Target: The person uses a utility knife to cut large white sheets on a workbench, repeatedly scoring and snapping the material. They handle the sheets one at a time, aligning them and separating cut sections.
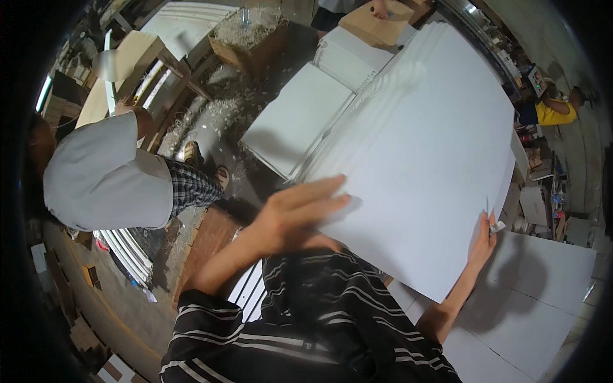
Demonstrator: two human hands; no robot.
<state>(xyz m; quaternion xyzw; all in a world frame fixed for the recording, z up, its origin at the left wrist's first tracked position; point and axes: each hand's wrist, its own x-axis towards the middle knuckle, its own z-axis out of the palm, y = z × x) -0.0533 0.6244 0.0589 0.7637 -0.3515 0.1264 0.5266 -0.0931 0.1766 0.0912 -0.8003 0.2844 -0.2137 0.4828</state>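
A large white sheet (421, 166) lies in front of me, on what looks like a stack with layered edges at its far left side. Over its near left edge is my left hand (287, 214), fingers stretched out and a little blurred by motion. Whether it touches the sheet I cannot tell. At the sheet's right edge, my right hand (482, 241) is closed around a thin pointed tool (487, 205), its tip showing above the fingers. A small pale piece (499, 226) sticks out beside those fingers; its kind is too small to make out.
More white stacks (300, 118) stand beyond on the left, and white panels (523, 293) lie at my right. A co-worker in a grey shirt (108, 172) bends over a wooden bench (137, 51). Shavings fill a box (249, 48). Another person wears yellow (554, 113).
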